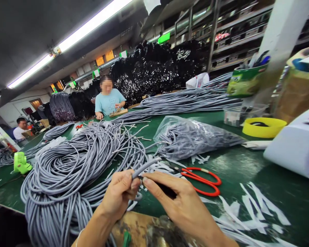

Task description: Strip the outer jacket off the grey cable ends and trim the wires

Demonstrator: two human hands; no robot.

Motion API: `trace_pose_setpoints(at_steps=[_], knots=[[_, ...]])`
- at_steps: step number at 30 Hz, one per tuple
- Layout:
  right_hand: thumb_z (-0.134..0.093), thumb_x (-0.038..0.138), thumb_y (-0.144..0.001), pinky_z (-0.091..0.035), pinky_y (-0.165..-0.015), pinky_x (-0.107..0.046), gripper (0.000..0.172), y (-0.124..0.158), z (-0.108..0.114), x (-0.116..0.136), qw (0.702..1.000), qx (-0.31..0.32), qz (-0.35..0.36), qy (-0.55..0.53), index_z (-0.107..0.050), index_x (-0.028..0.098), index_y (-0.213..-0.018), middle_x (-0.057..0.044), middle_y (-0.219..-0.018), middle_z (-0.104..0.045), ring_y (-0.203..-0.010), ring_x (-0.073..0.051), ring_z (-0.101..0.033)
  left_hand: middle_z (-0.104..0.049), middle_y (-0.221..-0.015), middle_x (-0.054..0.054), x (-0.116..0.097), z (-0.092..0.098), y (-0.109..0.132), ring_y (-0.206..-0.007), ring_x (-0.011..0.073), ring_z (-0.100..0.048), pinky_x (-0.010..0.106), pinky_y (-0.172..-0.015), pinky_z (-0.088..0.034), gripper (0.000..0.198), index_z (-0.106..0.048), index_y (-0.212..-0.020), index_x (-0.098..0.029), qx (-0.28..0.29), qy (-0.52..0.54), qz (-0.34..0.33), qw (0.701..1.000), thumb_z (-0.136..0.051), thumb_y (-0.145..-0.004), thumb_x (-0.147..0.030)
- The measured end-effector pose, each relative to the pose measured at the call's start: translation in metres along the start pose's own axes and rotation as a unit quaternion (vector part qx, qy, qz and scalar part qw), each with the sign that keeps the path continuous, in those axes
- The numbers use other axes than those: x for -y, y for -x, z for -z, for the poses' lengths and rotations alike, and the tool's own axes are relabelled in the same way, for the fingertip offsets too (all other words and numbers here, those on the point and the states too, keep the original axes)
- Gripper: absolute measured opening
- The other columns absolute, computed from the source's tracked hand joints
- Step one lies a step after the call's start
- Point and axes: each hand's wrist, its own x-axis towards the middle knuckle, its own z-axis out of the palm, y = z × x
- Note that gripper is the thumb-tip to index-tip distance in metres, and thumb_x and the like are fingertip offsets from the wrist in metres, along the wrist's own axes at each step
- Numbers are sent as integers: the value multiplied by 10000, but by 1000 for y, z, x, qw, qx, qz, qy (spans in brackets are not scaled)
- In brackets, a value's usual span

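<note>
A grey cable [146,166] is pinched in my left hand [122,187], its free end pointing up and to the right. My right hand [179,195] is closed around a dark, slim tool [167,189]; its kind is hidden by my fingers. The tip of this hand's thumb and the tool meet the cable just beside my left fingers. To the left lies a large coil of grey cables [74,161] on the green table [247,161]. Scissors with red handles [211,194] rest just beyond my right hand.
Behind the scissors sits a clear plastic bag [187,137] of short grey pieces. White strips [252,206] are scattered at right. A yellow ring [264,127], a green can [247,80] and a small green fan [22,163] stand about. Across the table sits a co-worker [109,99].
</note>
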Motion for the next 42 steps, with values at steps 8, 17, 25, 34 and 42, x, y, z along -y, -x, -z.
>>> trace_pose_setpoints(at_steps=[8, 17, 25, 34, 42], knots=[[-550, 658, -665, -258, -340, -202, 489, -8, 6, -13, 968, -19, -130, -214, -611, 175, -712, 30, -458, -444, -376, -72, -332, -339, -489, -30, -3, 5, 8, -447, 75, -276, 231, -444, -214, 457, -450, -544, -152, -31, -299, -132, 945, -393, -858, -478], [-605, 410, -754, -419, -460, -236, 199, 8, 11, -5, 983, -126, 18, -129, -653, 220, -723, -24, -567, -602, -482, -130, -536, -598, -659, 17, 7, -7, 9, -539, 108, -509, 214, -528, -332, 231, -572, -847, -157, -41, -575, -260, 774, -343, -873, -172], [-680, 625, -536, -67, -306, -143, 512, -18, -4, -15, 833, 198, -302, -420, -467, 165, -607, 123, -376, -280, -309, 8, -105, -330, -517, -43, 9, -3, 11, -452, 82, -309, 218, -479, -234, 340, -343, -596, -182, 44, -526, -256, 810, -284, -901, -320], [-584, 528, -689, -247, -374, -182, 413, -18, -4, -23, 963, -3, -153, -221, -470, 164, -533, 58, -451, -377, -394, -48, -315, -486, -568, -14, 9, -13, 5, -506, 114, -430, 242, -509, -252, 201, -468, -646, -179, 39, -645, -162, 746, -396, -833, -166], [-561, 53, -746, -432, -542, -187, 138, -6, 6, -17, 949, -109, 289, 55, -614, 175, -785, -11, -674, -645, -587, -97, -577, -496, -516, 0, 17, -6, -11, -464, 115, -432, 229, -493, -303, 195, -583, -684, -127, -103, -425, -49, 898, -447, -785, -224]])
